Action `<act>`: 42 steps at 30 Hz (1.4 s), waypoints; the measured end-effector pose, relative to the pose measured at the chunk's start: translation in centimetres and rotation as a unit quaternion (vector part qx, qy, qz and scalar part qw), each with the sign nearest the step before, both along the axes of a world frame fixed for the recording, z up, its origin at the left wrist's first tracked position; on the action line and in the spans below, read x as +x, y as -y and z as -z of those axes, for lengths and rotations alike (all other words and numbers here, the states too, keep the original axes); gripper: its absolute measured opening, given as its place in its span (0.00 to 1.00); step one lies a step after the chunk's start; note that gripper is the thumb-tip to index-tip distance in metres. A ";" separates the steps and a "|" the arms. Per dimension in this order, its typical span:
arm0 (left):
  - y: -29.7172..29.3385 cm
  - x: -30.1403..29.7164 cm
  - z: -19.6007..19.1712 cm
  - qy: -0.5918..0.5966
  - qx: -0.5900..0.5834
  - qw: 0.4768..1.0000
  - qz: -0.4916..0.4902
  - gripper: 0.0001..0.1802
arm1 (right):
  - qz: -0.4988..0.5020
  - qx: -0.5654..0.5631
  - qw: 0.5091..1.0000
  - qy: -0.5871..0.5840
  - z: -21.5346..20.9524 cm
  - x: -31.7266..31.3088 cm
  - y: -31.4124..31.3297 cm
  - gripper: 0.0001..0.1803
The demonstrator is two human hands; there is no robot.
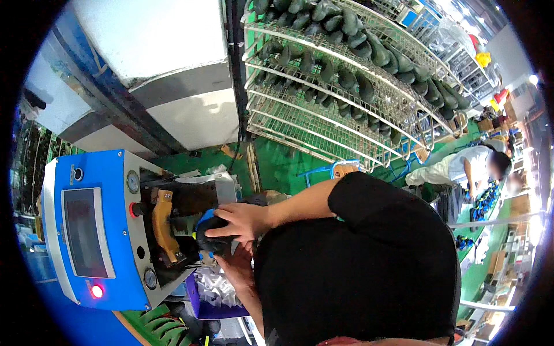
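Observation:
My right hand (238, 221) lies on top of a black shoe (212, 241), fingers spread and curled over it. From below, my left hand (234, 266) supports the same shoe. The shoe is pressed up to the open front of a blue and grey machine (109, 230), next to an orange-brown curved pad (163, 226). A small blue part (205, 218) shows just above the shoe. My black sleeve and shirt fill the lower right.
The machine has a dark screen (83, 230), round gauges and a lit red lamp (97, 291). Below my hands is a purple bin of white paper scraps (212, 291). A wire rack of dark boots (346, 75) stands behind. A person in white (467, 167) bends over at right.

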State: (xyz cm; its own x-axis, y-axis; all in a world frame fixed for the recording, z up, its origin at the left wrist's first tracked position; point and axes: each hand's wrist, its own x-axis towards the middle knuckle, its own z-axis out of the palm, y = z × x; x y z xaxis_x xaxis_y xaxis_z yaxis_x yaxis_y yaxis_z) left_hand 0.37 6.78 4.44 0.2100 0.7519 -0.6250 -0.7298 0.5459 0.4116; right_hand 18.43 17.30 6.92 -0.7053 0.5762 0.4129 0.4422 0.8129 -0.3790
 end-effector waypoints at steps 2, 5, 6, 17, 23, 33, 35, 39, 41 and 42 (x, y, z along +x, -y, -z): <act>0.3 0.5 0.5 0.045 -0.006 0.999 0.016 0.47 | 0.014 -0.060 0.998 0.031 -2.0 2.3 3.0 0.49; 1.4 0.6 2.9 0.012 0.049 0.997 0.059 0.47 | -0.006 -0.084 0.983 0.160 -5.6 4.6 5.5 0.50; 1.4 1.4 2.0 0.009 0.058 0.996 0.073 0.45 | -0.068 -0.167 0.946 0.269 -8.1 5.3 4.8 0.53; 5.7 0.7 9.2 -0.034 0.016 0.996 0.080 0.30 | 0.005 -0.661 0.711 -0.239 6.7 -3.0 0.6 0.49; 4.6 2.8 3.7 -0.100 -0.079 0.992 0.010 0.40 | 0.004 -0.675 0.670 -0.310 4.9 12.2 -1.4 0.33; -5.6 12.3 0.9 -0.104 -0.071 0.982 0.138 0.34 | 0.208 -0.365 0.143 -0.896 14.1 44.2 19.9 0.22; -7.5 15.5 0.4 -0.239 -0.034 0.957 0.160 0.33 | 0.236 -0.233 0.092 -0.939 14.8 48.6 24.0 0.23; -11.3 19.8 -0.2 -0.254 -0.059 0.938 0.230 0.32 | 0.185 -0.066 0.099 -0.975 17.6 56.6 26.8 0.20; -11.7 21.5 -1.2 -0.351 -0.103 0.902 0.228 0.30 | 0.161 -0.108 0.122 -0.973 19.3 60.8 24.6 0.15; -12.0 22.0 -1.3 -0.362 -0.091 0.891 0.260 0.29 | 0.155 -0.129 0.145 -0.969 20.8 63.7 24.2 0.14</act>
